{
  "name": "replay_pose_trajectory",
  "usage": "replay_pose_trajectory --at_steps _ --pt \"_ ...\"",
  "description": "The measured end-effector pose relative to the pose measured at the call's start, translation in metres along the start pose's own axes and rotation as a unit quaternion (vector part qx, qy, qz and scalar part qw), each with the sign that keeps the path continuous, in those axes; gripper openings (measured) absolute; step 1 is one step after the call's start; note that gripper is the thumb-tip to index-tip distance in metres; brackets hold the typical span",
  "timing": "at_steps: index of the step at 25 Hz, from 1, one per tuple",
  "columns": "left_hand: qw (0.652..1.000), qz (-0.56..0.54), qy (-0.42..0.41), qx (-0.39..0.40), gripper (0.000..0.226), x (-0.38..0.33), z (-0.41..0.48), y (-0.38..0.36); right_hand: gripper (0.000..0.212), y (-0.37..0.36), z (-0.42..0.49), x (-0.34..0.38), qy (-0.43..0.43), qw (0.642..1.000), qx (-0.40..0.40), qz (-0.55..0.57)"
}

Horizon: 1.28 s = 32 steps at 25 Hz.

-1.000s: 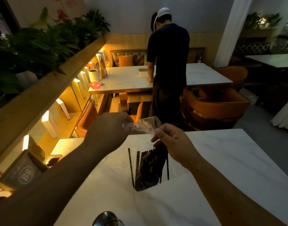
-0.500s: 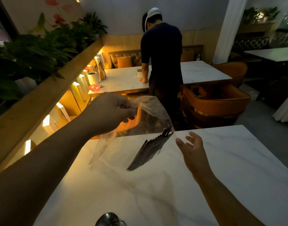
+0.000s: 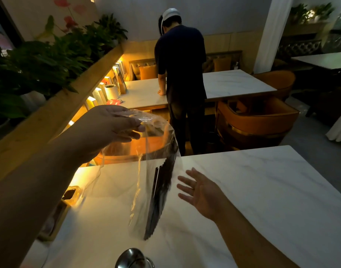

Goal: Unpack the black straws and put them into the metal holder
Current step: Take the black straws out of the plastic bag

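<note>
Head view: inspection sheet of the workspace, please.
Surface: white marble table, mostly bare.
Job's things: black straws inside the clear plastic bag, hanging steeply over the table; metal holder at the near edge, no straws seen in it.
Clutter: small tray at the table's left edge.
Hands: left hand grips the bag's top; right hand open beside the straws.
Cables: nothing seen.
Surroundings: a person at the next table; planter, chairs.

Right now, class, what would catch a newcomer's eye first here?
The clear plastic bag, held up in mid-frame by the left hand, with black straws sliding down inside. Beside it the right hand waits open above the marble table. The metal holder peeks in at the bottom edge.
</note>
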<state>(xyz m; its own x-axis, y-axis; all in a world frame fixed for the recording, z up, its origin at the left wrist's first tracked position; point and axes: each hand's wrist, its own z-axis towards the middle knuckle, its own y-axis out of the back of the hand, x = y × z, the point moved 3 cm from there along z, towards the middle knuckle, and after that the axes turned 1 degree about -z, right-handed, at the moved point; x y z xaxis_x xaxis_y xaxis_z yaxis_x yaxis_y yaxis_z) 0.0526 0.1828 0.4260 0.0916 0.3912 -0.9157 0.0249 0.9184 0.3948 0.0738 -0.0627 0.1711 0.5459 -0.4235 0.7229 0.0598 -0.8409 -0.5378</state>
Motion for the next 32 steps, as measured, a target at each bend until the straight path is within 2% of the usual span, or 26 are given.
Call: replay_pose_trajectory --at_steps 4,6,8,10,13,16,20,24,28,32 --pt "1.0 -0.007 -0.015 0.006 0.046 0.001 -0.006 0.01 0.051 -0.034 0.013 -0.032 -0.053 0.997 0.048 0.037" --pt "1.0 -0.009 -0.024 0.018 0.043 0.0 -0.009 0.021 0.046 -0.043 0.017 -0.032 -0.026 0.994 0.073 0.073" --pt "0.999 -0.022 -0.02 0.012 0.028 0.003 -0.013 0.041 0.047 -0.043 0.022 -0.016 0.021 0.994 0.069 0.081" --pt "0.999 -0.035 0.003 -0.015 0.02 0.019 -0.018 0.063 0.046 -0.039 0.021 0.013 0.083 0.993 0.064 0.055" --pt "0.995 -0.018 0.048 -0.09 0.022 0.062 -0.028 0.076 0.029 -0.033 0.003 0.058 0.174 0.984 0.035 -0.028" --pt "0.982 -0.032 0.085 -0.162 0.012 0.111 -0.042 0.071 0.023 -0.037 -0.021 0.091 0.274 0.947 -0.013 -0.167" --pt "0.975 -0.058 0.076 -0.2 0.014 0.134 -0.058 0.057 0.022 -0.046 -0.052 0.114 0.358 0.885 -0.054 -0.293" --pt "0.979 -0.063 0.052 -0.186 0.014 0.122 -0.053 0.049 0.021 -0.053 -0.076 0.131 0.413 0.848 -0.074 -0.324" --pt "0.983 -0.077 0.036 -0.165 0.017 0.117 -0.053 0.049 0.022 -0.053 -0.091 0.143 0.439 0.835 -0.085 -0.321" --pt "0.982 -0.099 0.031 -0.155 0.021 0.116 -0.053 0.046 0.021 -0.052 -0.097 0.143 0.438 0.839 -0.078 -0.314"
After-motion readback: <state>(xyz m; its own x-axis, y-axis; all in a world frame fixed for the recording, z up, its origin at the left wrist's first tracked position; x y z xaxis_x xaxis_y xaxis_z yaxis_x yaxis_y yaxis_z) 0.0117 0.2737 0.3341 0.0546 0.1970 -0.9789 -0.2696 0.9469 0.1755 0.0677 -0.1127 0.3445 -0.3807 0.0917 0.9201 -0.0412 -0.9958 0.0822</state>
